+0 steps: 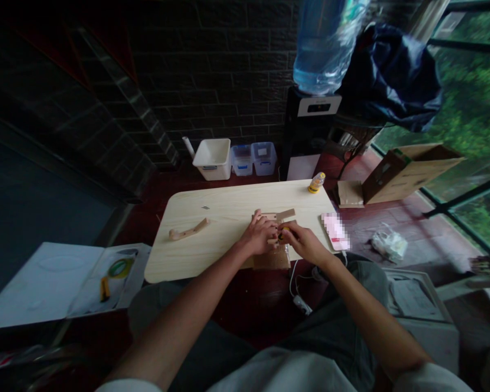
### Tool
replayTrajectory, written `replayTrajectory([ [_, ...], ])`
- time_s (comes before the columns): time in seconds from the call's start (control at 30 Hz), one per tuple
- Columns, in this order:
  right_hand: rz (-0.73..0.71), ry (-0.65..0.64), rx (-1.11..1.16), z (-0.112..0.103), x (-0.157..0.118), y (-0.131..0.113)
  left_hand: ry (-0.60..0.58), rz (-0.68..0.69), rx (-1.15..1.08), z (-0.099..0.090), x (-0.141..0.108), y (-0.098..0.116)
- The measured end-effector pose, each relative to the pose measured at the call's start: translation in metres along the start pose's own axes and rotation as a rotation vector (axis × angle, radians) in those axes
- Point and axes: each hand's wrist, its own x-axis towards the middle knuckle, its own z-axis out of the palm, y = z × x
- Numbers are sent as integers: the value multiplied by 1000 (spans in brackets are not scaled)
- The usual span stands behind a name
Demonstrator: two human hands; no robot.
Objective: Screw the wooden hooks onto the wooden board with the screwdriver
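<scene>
Fingers of my left hand [258,235] curl over a small wooden assembly [286,214] near the front edge of the pale wooden table, holding it down. Dark holes show along one of its strips. Close against it, my right hand [305,243] grips a small yellow-and-black tool [285,231], which looks like a short screwdriver; its tip is hidden. Beneath the hands, a brown piece wrapped in clear plastic [271,259] juts past the table edge. Apart from both hands, to the left, lies a curved wooden piece [190,230].
On the table [216,251] are a small yellow-capped bottle [316,183], a pink phone-like item [335,231] with a cable and a small flat scrap [205,207]. An open white case [106,272] sits left. Bins [212,158], a water dispenser [310,130] and a cardboard box [396,174] stand beyond.
</scene>
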Motion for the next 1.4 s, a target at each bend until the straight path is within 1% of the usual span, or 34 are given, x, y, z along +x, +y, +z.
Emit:
replayTrajectory([
  [0.3,-18,30,-46,4,2,-2,0,3,31,-1,0,2],
  [0.53,-36,2,-74,2,2,-10,-7,9,62,-3,1,3],
  [0.67,-52,21,-78,5,2,-5,-1,13,50,-1,2,2],
  [0.87,-1,78,-95,13,2,4,-17,-1,52,0,2,1],
  [0.93,-20,75,-119,12,2,3,-16,-5,52,0,2,2],
  [1.1,-124,109,-192,5,4,-6,-26,-19,52,-3,3,4],
  [1.2,-131,86,-161,4,5,-8,-28,-21,55,-4,2,4],
  [1.3,-78,59,-92,6,4,-7,-23,-18,50,-3,2,3],
  [1.4,-49,64,-33,8,1,-6,-13,-15,41,-2,2,1],
])
